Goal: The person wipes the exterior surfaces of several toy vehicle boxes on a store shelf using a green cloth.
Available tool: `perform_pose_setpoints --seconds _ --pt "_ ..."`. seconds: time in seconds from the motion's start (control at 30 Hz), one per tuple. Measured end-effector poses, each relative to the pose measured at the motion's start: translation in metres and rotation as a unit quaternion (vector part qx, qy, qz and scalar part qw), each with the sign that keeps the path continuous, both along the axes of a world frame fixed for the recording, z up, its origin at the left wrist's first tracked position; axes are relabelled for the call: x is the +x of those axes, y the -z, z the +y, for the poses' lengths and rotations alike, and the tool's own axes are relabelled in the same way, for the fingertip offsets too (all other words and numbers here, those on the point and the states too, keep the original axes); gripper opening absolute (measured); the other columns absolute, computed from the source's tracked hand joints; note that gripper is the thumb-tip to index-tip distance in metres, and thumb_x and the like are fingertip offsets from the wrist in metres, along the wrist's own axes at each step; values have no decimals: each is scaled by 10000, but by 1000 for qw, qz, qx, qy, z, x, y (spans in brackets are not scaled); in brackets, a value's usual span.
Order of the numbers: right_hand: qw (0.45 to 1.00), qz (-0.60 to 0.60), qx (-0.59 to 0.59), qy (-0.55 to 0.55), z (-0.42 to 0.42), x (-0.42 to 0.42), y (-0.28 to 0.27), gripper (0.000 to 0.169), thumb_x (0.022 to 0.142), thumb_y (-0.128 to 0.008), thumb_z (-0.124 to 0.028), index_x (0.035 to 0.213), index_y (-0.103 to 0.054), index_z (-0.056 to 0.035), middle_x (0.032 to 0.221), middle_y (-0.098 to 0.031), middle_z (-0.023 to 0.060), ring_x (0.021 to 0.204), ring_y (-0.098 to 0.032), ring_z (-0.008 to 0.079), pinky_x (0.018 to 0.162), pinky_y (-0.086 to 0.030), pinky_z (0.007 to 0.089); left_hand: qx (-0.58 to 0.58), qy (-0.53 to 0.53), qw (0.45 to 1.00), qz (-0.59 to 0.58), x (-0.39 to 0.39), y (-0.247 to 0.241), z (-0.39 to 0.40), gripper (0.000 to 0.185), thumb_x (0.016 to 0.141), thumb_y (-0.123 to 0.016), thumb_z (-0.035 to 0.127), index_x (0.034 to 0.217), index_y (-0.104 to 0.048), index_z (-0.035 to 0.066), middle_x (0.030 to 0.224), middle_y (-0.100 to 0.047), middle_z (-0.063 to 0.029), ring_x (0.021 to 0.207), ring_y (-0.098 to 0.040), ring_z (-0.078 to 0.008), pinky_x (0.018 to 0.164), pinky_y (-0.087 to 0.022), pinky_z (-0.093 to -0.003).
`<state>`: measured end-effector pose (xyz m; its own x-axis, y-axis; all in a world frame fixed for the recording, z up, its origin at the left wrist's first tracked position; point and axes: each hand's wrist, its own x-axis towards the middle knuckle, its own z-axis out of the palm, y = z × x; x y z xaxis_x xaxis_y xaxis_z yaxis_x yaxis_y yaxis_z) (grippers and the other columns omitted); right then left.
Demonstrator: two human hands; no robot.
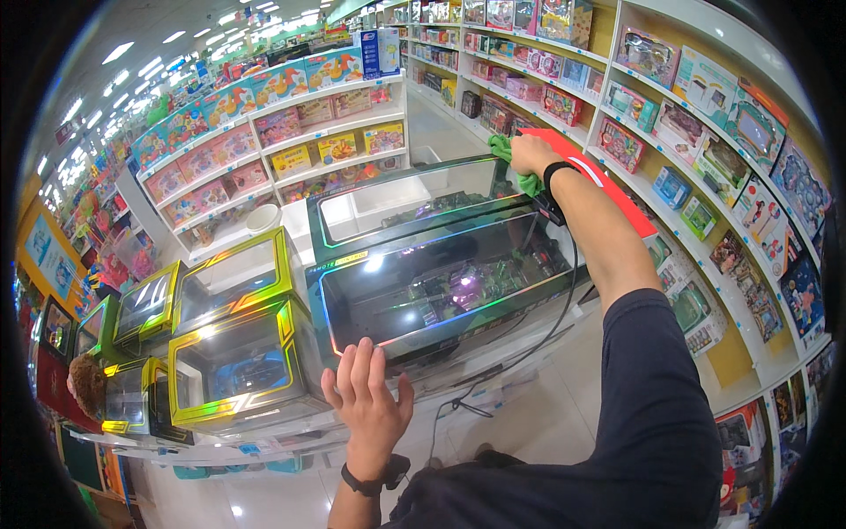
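My right hand [533, 159] grips a bunched green cloth [529, 185] at the far right end of two long toy boxes. The nearer remote-control toy box [390, 261] is dark green with a clear window; a camouflage tank toy [456, 287] shows through it under glare. Behind it lies a similar windowed box [423, 221]. My left hand [370, 390] has its fingers extended at the nearer box's front edge, holding nothing; whether the fingertips press on it I cannot tell. Beside them on the left stands a yellow-edged box [231, 377] with a blue toy car inside.
More yellow-edged window boxes [231, 281] stand to the left, near a brown fuzzy object [86, 387]. A red panel [595, 178] rises beyond my right hand. Black cable [548, 337] hangs down the front. Toy shelves [687, 172] line the right; another shelf unit [330, 132] stands behind.
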<state>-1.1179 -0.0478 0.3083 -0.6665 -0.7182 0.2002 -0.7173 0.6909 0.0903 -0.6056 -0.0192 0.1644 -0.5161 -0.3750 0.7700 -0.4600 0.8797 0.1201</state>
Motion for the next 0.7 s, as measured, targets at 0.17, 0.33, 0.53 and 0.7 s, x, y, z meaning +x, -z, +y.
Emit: perform_pose_setpoints --seconds 0.17,0.33,0.53,0.7 --pt "992 -60 110 -7 6 7 -29 401 848 -553 -134 1211 -645 10 1238 -660 247 1172 -636 383 949 -516 472 5 3 1000 -5 1 -2 -1 680 799 -727 165 1402 -433 52 1454 -495 -135 1379 -419 -327 1174 -178 -528" --pt "955 -152 248 -54 45 -11 -65 418 791 -637 -303 1048 -722 16 1005 -739 194 884 -698 315 768 -533 420 7 11 1000 8 -1 -1 -1 690 779 -741 160 1392 -444 45 1446 -505 -134 1379 -423 -326 1178 -174 -525" --pt "950 -294 81 -73 161 4 -107 367 746 -705 -124 1070 -689 46 895 -721 79 849 -653 173 757 -511 345 5 34 999 7 4 -2 -3 692 771 -739 166 1390 -462 26 1458 -505 -154 1384 -426 -338 1183 -171 -520" --pt "931 -363 -29 -22 286 28 -114 307 785 -696 -73 1084 -709 -6 896 -696 -13 789 -612 73 707 -494 279 11 50 999 -2 9 -5 -4 722 777 -728 160 1423 -439 19 1483 -482 -165 1408 -405 -339 1193 -153 -517"
